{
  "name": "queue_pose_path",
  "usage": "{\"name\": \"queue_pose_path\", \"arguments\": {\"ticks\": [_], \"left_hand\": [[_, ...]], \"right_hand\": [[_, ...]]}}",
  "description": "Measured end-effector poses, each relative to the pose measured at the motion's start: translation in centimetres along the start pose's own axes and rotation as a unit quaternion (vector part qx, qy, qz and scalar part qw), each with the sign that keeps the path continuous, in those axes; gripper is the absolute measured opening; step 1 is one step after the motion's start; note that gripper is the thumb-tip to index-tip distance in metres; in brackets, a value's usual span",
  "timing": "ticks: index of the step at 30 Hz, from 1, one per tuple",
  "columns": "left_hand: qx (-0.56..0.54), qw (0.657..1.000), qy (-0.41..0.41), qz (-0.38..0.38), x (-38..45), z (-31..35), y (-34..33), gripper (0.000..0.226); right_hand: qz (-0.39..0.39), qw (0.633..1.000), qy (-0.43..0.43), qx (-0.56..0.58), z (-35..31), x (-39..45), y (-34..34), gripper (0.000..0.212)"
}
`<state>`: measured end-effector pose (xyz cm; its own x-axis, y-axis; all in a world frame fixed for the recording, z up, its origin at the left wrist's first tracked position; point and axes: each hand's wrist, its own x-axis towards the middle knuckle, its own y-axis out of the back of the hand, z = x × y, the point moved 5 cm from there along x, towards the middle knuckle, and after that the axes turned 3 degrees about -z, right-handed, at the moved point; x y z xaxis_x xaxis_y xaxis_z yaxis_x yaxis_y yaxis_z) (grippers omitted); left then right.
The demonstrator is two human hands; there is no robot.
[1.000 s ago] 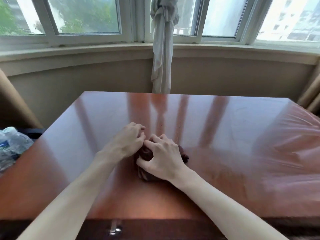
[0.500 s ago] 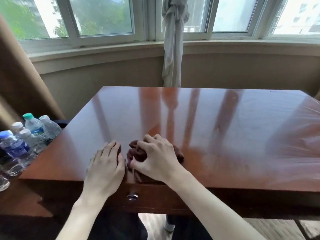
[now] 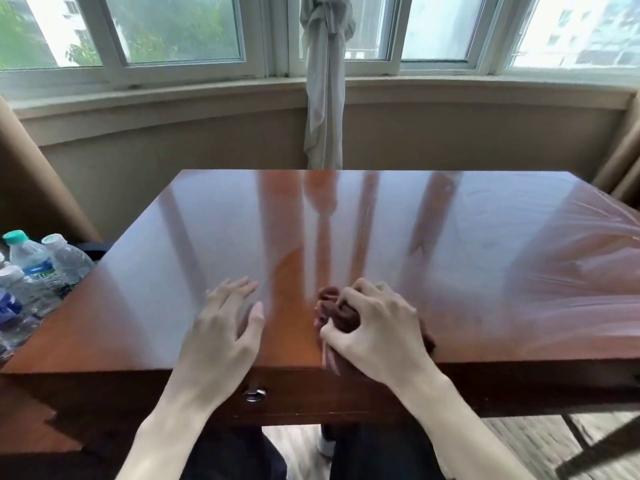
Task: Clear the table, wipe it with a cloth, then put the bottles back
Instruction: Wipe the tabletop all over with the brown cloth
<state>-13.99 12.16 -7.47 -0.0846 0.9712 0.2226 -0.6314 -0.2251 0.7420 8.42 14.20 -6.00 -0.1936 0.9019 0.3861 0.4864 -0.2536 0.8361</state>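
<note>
A glossy reddish wooden table (image 3: 381, 237) fills the middle of the head view. Near its front edge my right hand (image 3: 377, 327) grips a bunched dark brown cloth (image 3: 341, 313), fingers curled over it; part of the cloth hangs past the edge. My left hand (image 3: 225, 327) lies to the left of the cloth with fingers spread and holds nothing; whether it touches the tabletop I cannot tell. Several clear plastic water bottles (image 3: 38, 271) stand off the table at the far left, one with a green cap.
A drawer with a metal pull (image 3: 255, 394) sits under the front edge. A tied grey curtain (image 3: 325, 81) hangs behind the table below the windows. A dark low surface (image 3: 27, 420) lies at the lower left. Clear plastic film (image 3: 595, 265) covers the table's right part.
My left hand has let go of the cloth and moved left, fingers now spread. The right hand keeps the cloth near the front edge. The view has pulled back and down.
</note>
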Motion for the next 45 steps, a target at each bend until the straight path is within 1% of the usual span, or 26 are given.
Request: {"name": "queue_pose_path", "arguments": {"ticks": [1,3,4,6,8,9,11,13,15,16,17,19,22,24,26,28,30,32,34,35,37,39,41,42,44,45], "left_hand": [[0.0,0.999,-0.032,-0.014,0.1,2.0,-1.1,0.043],[0.051,0.994,-0.085,-0.049,0.5,5.5,-4.4,0.048],[0.074,0.991,-0.094,-0.062,0.8,6.8,-6.2,0.051],[0.121,0.985,-0.089,-0.086,1.5,8.3,-9.0,0.056],[0.151,0.98,-0.082,-0.096,1.6,8.6,-10.4,0.058],[0.155,0.98,-0.077,-0.094,1.6,8.5,-10.6,0.058],[0.15,0.981,-0.077,-0.09,1.8,8.6,-10.5,0.057],[0.158,0.98,-0.082,-0.093,1.9,8.6,-10.6,0.056],[0.164,0.978,-0.076,-0.101,1.8,8.5,-10.7,0.056],[0.164,0.979,-0.073,-0.1,1.7,8.5,-10.7,0.057],[0.164,0.979,-0.07,-0.098,1.6,8.5,-10.6,0.059],[0.164,0.979,-0.07,-0.098,1.7,8.7,-10.5,0.064],[0.161,0.979,-0.077,-0.1,1.8,8.7,-10.6,0.066],[0.163,0.979,-0.075,-0.101,1.7,8.5,-10.6,0.062],[0.163,0.978,-0.074,-0.108,1.8,8.5,-10.6,0.059],[0.165,0.978,-0.07,-0.105,1.8,8.6,-10.5,0.059],[0.164,0.978,-0.071,-0.104,1.9,8.7,-10.5,0.059],[0.165,0.978,-0.075,-0.105,1.9,8.6,-10.6,0.058],[0.167,0.977,-0.077,-0.106,1.8,8.6,-10.7,0.058],[0.167,0.977,-0.078,-0.108,1.8,8.5,-10.8,0.059],[0.166,0.977,-0.075,-0.107,1.7,8.5,-10.8,0.06],[0.174,0.976,-0.075,-0.105,1.6,8.7,-10.8,0.062],[0.175,0.976,-0.075,-0.104,1.7,8.7,-10.8,0.06],[0.175,0.976,-0.076,-0.105,1.7,8.6,-10.8,0.059],[0.174,0.976,-0.081,-0.105,1.7,8.5,-10.8,0.059],[0.176,0.975,-0.083,-0.103,1.7,8.5,-10.8,0.059]], "right_hand": [[0.014,0.998,-0.045,-0.029,3.1,1.4,1.1,0.033],[0.025,0.99,-0.13,-0.058,7.5,4.0,2.7,0.033],[0.03,0.987,-0.141,-0.066,8.1,4.0,2.6,0.034],[0.033,0.991,-0.111,-0.071,7.6,1.9,3.0,0.034],[0.016,0.996,-0.08,-0.027,7.9,-1.4,3.7,0.033],[0.02,0.996,-0.088,-0.026,9.1,-1.7,4.6,0.034],[0.038,0.988,-0.14,-0.051,12.9,0.7,6.2,0.038],[0.037,0.975,-0.204,-0.076,15.1,3.5,7.1,0.036],[0.041,0.974,-0.198,-0.103,14.0,2.8,6.4,0.036],[0.047,0.978,-0.175,-0.108,12.8,1.2,6.0,0.038],[0.053,0.982,-0.151,-0.097,11.6,-0.7,5.9,0.04],[0.051,0.987,-0.137,-0.072,11.4,-2.5,6.5,0.039],[0.036,0.979,-0.178,-0.09,14.7,1.9,7.5,0.033],[0.043,0.973,-0.203,-0.096,15.5,3.1,7.2,0.035],[0.055,0.976,-0.177,-0.118,13.4,0.8,6.6,0.033],[0.052,0.984,-0.144,-0.091,11.2,-2.6,6.2,0.032],[0.035,0.985,-0.149,-0.075,12.1,-1.6,6.9,0.036],[0.024,0.979,-0.181,-0.094,14.4,1.8,7.3,0.038],[0.04,0.97,-0.213,-0.114,15.4,3.1,7.4,0.037],[0.045,0.97,-0.208,-0.12,14.9,2.6,6.9,0.038],[0.054,0.978,-0.158,-0.125,12.1,0.0,6.0,0.034],[0.022,0.991,-0.11,-0.076,9.9,-2.3,5.6,0.032],[-0.013,0.994,-0.094,-0.052,11.0,-0.7,5.6,0.032],[-0.011,0.992,-0.104,-0.065,12.2,1.2,5.8,0.032],[0.025,0.979,-0.181,-0.091,14.9,4.5,6.2,0.033],[0.044,0.973,-0.203,-0.103,15.1,5.1,6.0,0.036]]}}
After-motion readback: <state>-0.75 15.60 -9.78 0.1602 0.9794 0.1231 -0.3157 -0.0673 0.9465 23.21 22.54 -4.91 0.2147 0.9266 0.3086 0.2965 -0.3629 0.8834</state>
